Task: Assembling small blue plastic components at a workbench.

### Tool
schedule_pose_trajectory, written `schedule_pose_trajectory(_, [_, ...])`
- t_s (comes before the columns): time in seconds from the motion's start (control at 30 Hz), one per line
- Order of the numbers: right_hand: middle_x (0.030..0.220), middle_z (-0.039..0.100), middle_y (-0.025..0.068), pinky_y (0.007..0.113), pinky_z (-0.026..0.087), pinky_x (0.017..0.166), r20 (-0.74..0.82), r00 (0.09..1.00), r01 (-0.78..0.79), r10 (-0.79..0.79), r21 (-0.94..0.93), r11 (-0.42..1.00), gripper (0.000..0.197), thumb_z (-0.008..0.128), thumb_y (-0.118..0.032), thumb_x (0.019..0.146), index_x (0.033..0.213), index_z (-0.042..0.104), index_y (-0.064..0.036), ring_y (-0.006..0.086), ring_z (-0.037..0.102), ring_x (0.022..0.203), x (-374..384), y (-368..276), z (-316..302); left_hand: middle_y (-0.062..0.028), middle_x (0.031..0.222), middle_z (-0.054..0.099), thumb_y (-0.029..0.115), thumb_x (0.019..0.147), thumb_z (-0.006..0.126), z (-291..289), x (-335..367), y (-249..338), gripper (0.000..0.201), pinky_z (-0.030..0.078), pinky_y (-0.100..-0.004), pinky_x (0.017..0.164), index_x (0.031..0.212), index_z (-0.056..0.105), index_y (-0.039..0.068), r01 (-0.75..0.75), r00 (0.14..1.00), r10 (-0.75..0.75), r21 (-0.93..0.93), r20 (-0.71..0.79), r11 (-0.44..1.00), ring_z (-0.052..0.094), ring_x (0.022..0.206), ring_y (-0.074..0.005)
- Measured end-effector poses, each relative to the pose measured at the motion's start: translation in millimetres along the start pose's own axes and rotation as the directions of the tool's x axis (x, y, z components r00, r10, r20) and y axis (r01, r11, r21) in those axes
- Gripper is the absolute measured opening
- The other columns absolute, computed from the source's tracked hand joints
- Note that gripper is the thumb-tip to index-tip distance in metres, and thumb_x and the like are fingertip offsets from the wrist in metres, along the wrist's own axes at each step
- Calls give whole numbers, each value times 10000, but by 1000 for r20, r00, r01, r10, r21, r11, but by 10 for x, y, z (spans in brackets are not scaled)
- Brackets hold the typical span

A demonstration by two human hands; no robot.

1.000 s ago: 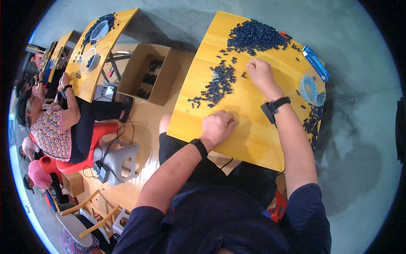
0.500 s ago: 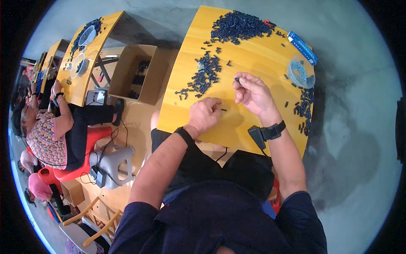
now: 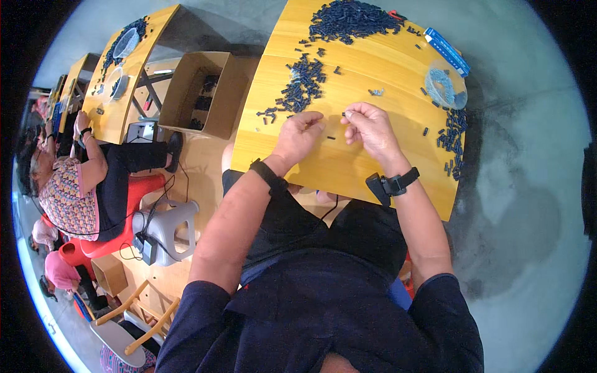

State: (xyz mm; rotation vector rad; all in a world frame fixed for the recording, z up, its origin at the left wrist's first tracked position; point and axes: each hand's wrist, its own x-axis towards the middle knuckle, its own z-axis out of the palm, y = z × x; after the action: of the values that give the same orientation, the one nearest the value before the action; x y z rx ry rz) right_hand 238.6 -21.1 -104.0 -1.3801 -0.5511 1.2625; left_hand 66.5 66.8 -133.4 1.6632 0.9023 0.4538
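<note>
The yellow table [image 3: 398, 68] is brightly lit, with faint, soft shadows on it around the left hand [image 3: 298, 137] and right hand [image 3: 370, 130]. The grey floor [image 3: 522, 155] right of the table is dimmer, darkest alongside the table's edge. Far left of the table, a bluish-white strip [image 3: 26, 267] glares. Fisheye distortion bows the table's sides; black fills the corners. The dark pile [image 3: 354, 22] at the table's far end blends together, low in detail.

Bare forearms [image 3: 231, 214] reached forward, the left hand [image 3: 298, 138] loosely curled and the right hand [image 3: 373, 132] drawn into a pinch, the two near each other but apart.
</note>
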Motion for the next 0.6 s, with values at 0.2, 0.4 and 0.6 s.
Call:
schedule_pose_trajectory(0.2, [751,625,52,250,489,431,169,984,-110,52,350,930,114,577,-142,899,887,574,-29,93,555,507,-167,0,231,-39,930,624,143,865,623,-13,-236,193,298,454,-230,680,1116,618,-19,-6,1000,5,-255,-5,967,548,767,-103])
schedule_pose_trajectory(0.4, [663,529,-24,225,382,377,281,944,-299,172,510,807,160,564,-211,920,852,574,-68,56,445,452,-352,-50,398,3,919,584,89,879,613,32,-443,451,249,390,-191,555,1112,633,3,-9,998,-23,-462,-63,887,467,645,-48])
schedule_pose_trajectory(0.6, [652,540,-22,228,366,379,333,919,-363,213,496,789,192,581,-256,911,858,581,-71,58,452,450,-377,-31,389,-47,978,620,60,876,608,17,-395,412,216,447,-208,666,1080,644,-1,-115,991,72,-465,-111,878,558,788,-88])
